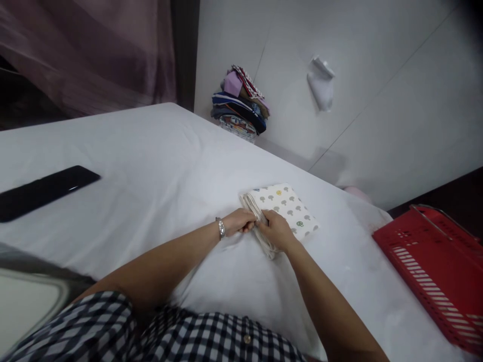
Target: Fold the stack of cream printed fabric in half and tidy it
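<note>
A folded white cloth with grey, yellow and green printed motifs lies on the white sheet in front of me. Its layered folded edge faces my body. My left hand, with a silver band at the wrist, has its fingers closed on that near edge. Right beside it, my right hand grips the same layered edge, thumb towards the left hand. The fingertips of both hands nearly meet, partly hidden by the knuckles and the cloth.
A black flat object lies at the left on the white sheet. Beyond the far edge are a stack of folded clothes and a crumpled white piece. A red basket stands at the right.
</note>
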Demonstrator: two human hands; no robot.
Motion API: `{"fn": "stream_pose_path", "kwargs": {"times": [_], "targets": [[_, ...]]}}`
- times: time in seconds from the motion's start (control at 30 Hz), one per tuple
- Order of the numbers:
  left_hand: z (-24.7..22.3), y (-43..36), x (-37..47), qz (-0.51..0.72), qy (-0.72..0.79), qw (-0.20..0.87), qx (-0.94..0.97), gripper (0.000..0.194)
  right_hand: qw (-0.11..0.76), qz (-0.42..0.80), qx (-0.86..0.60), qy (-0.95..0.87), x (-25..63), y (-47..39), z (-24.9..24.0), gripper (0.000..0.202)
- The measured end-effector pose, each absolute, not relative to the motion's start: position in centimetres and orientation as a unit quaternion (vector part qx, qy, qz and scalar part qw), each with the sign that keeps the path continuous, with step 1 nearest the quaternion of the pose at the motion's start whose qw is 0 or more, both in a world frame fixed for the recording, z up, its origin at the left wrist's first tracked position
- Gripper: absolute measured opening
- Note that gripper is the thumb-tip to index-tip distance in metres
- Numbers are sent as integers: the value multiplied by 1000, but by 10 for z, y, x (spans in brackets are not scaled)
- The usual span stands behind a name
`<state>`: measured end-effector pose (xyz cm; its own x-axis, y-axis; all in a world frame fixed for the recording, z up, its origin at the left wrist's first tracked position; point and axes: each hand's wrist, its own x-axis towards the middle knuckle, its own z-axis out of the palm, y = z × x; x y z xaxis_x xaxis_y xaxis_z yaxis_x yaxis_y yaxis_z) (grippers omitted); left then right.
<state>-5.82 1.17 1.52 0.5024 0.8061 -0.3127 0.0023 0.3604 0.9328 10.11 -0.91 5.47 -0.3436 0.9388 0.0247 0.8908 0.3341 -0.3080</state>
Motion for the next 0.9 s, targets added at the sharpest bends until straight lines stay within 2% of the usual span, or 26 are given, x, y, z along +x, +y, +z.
{"fn": "stream_pose_path", "kwargs": {"times": [0.23, 0.47, 0.7, 0.9], "targets": [[19, 9, -57, 274, 434, 689, 511, 27, 98, 135, -554, -815, 102, -7, 55, 10], [15, 10, -53, 268, 466, 652, 535, 26, 67, 77, -561, -822, 99, -6, 52, 17], [16, 6, -50, 281, 499, 609, 549, 28, 94, 69, -573, -811, 100, -9, 66, 15], [18, 3, -48, 292, 478, 614, 556, 29, 82, 91, -561, -818, 94, -11, 58, 19]]}}
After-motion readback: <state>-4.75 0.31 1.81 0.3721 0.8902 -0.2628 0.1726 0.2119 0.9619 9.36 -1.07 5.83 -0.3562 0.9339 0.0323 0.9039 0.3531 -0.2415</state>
